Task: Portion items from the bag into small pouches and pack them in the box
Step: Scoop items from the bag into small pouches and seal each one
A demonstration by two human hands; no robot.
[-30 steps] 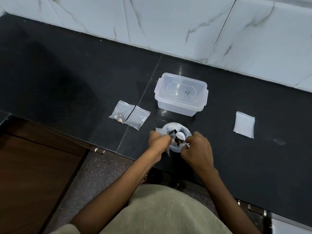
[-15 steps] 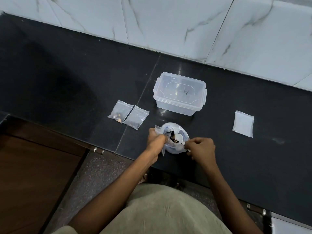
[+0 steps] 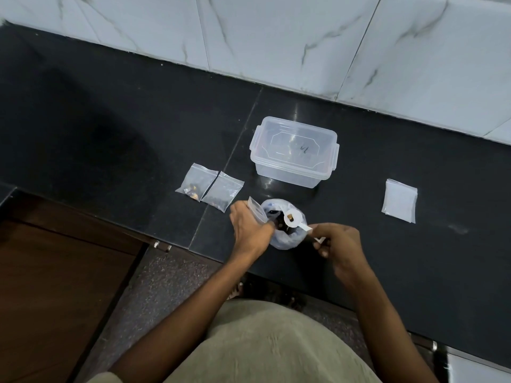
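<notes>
Left hand [image 3: 250, 228] grips small clear pouch [image 3: 257, 212] at left rim of open bag [image 3: 284, 239] on black counter [image 3: 110, 128]. Right hand [image 3: 338, 243] pinches white scoop [image 3: 294, 218] by handle, scoop bowl over bag mouth, small brown item inside. Lidded clear box [image 3: 294, 152] just beyond bag. Two filled pouches [image 3: 210, 186] left of it. Stack of empty pouches [image 3: 399, 200] far right.

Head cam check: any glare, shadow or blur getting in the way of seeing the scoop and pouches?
Head view: bright glare spots on the black counter beside the box; a dark shadow pools at far left; wide-angle bending curves the wall tiles; the right hand is slightly motion-blurred; scoop and the two filled pouches read sharp.
</notes>
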